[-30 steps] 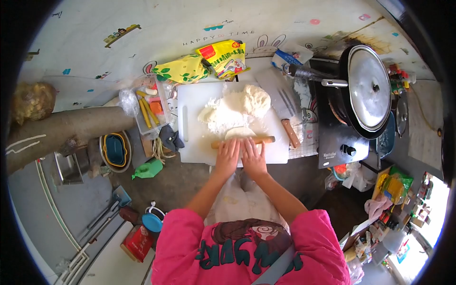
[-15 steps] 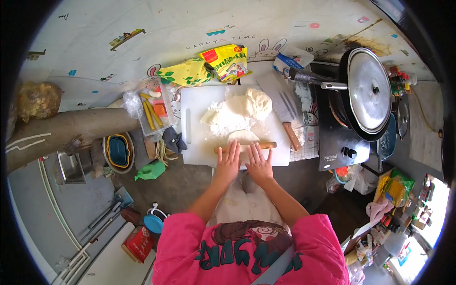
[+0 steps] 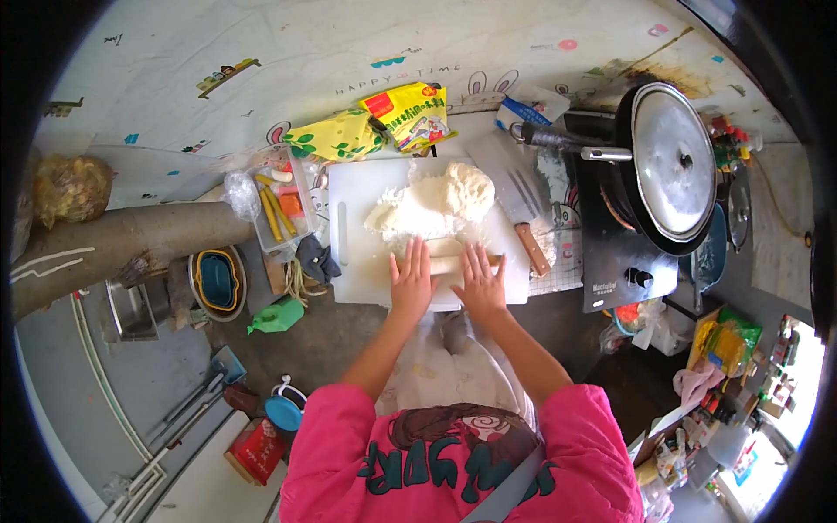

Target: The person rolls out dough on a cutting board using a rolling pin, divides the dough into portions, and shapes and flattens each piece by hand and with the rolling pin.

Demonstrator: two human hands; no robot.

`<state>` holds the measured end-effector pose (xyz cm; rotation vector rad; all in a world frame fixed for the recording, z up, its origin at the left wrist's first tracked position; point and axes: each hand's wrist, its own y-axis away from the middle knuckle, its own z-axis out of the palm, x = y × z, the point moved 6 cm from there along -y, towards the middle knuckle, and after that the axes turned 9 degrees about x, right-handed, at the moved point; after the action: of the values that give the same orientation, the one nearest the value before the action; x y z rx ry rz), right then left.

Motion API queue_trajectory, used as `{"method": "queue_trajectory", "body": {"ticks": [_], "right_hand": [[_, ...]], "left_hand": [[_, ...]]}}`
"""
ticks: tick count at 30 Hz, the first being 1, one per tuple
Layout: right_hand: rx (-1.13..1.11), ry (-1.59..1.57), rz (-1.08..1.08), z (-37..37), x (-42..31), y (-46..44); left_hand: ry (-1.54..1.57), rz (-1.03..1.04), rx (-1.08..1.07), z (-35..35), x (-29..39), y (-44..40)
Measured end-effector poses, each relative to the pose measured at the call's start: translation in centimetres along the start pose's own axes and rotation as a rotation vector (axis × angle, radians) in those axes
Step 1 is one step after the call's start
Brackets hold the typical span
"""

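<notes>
My left hand [image 3: 411,277] lies flat, fingers stretched out, over the left end of a wooden rolling pin [image 3: 447,264]. Over its right end rests my right hand [image 3: 479,277], also flat with the fingers pointing away from me. Under and just beyond the pin is a small flattened piece of dough [image 3: 445,247], partly hidden by pin and fingers. Behind it on the white cutting board [image 3: 350,283] are a heap of flour [image 3: 410,213] and a large lump of dough [image 3: 469,192].
A cleaver [image 3: 530,244] lies at the board's right edge. Further right, a lidded pan [image 3: 671,161] sits on a black cooktop [image 3: 610,275]. Yellow packets [image 3: 408,115] stand behind the board. At left are a plastic container [image 3: 283,209] of vegetables and a dark cloth [image 3: 317,260].
Both hands and the rolling pin have moved forward, away from me, over the flattened dough. The fingers now reach nearer the flour.
</notes>
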<state>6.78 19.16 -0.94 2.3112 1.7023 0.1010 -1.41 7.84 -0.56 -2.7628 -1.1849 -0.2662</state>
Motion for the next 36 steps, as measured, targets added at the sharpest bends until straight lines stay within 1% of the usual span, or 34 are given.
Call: {"method": "queue_trajectory", "body": {"ticks": [2, 4, 5, 6, 7, 8, 9, 10, 11, 12, 13, 14, 18, 20, 22, 24, 27, 30, 31, 34, 35, 36], "right_hand": [[-0.015, 0.022, 0.048, -1.0, 0.7, -1.9], [0.026, -0.017, 0.081, -0.5, 0.9, -2.5], [0.052, -0.027, 0.088, -0.2, 1.1, -2.5], [0.077, -0.035, 0.098, -0.2, 1.4, -2.4], [0.052, -0.049, 0.126, -1.1, 1.4, -2.1], [0.086, 0.037, 0.056, -1.0, 0.6, -1.4], [0.121, 0.123, -0.013, -0.6, -0.3, -0.5], [0.158, 0.212, -0.081, -0.3, -1.2, 0.4], [0.095, 0.182, -0.106, 0.6, -1.9, 1.0], [0.089, 0.116, -0.086, 0.4, -1.9, 0.7], [0.08, 0.048, -0.068, 0.4, -2.0, 0.5], [0.069, -0.024, -0.054, 0.4, -2.0, 0.3], [0.118, -0.034, -0.042, -0.4, -0.7, -2.6], [0.04, -0.013, -0.019, -0.1, -0.9, -1.2], [-0.018, -0.013, -0.02, 0.4, -1.4, 0.6], [-0.012, -0.011, -0.064, 0.3, -1.5, 2.1], [0.036, -0.057, -0.031, 0.2, -0.5, -0.4], [-0.027, -0.061, 0.099, -1.6, 0.5, -4.2], [-0.068, -0.038, 0.106, -1.7, 0.6, -4.7], [-0.028, -0.107, 0.123, -1.5, 0.1, -2.7], [-0.092, -0.096, 0.116, -1.4, -0.2, -1.4], [-0.089, -0.098, 0.105, -1.2, -0.3, -0.7]], "left_hand": [[-0.002, 0.003, 0.034, -0.2, 0.1, -1.4], [-0.017, 0.024, 0.088, -1.3, 0.1, -2.0], [0.011, 0.001, 0.038, -1.9, 0.3, -1.5], [-0.022, 0.069, 0.053, -1.7, 0.9, -0.7], [-0.054, 0.136, 0.063, -1.1, 1.4, 0.4], [-0.088, 0.201, 0.073, -0.5, 1.7, 1.6], [0.001, 0.159, 0.029, -0.1, 2.0, 2.1], [0.017, 0.134, 0.035, 0.4, 2.1, 2.3], [0.035, 0.109, 0.041, 1.0, 2.2, 2.3], [0.056, 0.085, 0.046, 1.0, 2.4, 2.0], [0.072, 0.091, 0.069, 1.0, 2.2, 1.5], [0.095, 0.104, 0.049, 1.3, 1.8, 0.8], [0.161, 0.13, -0.049, -0.1, 0.9, -1.9], [0.153, 0.12, -0.075, -0.1, 0.8, -1.7], [0.131, 0.141, -0.068, 0.3, 0.9, 1.3], [0.098, 0.165, -0.056, -0.2, 1.2, 2.6], [0.125, 0.078, -0.067, -0.4, 0.9, -0.1], [0.075, 0.073, -0.005, 0.2, 0.0, -3.7], [0.055, 0.098, 0.015, 0.2, -0.1, -4.1], [0.07, 0.046, -0.086, 0.4, 0.1, -1.9], [0.092, 0.038, -0.12, 0.4, 0.3, -0.6], [0.104, 0.044, -0.103, 0.2, 0.4, 0.0]]}}
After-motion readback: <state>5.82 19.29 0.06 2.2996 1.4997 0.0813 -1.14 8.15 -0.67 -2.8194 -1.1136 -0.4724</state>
